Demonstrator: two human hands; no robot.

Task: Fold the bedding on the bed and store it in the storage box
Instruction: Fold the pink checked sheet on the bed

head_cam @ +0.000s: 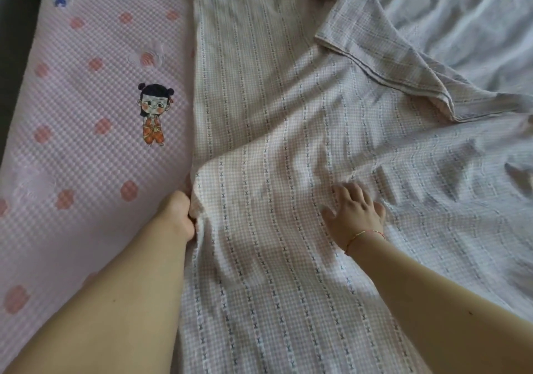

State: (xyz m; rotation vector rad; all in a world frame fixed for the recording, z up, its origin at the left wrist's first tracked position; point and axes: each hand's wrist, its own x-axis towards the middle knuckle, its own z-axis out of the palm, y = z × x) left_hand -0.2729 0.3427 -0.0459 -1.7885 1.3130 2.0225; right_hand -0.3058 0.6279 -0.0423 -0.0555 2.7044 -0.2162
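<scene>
Bedding [274, 131] is being folded on the bed [86, 85], its edge being gripped by the left hand [180, 215] and pressed flat by the open right hand [354, 215]; no storage box is being shown.

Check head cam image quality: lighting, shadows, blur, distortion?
Head view: soft, dim daylight, no glare; faint shadows under the right hand and both forearms on the checked blanket; overall soft focus, weave smeared toward the edges; wide-angle bowing along the pink sheet at left; left hand reasonably sharp.
</scene>
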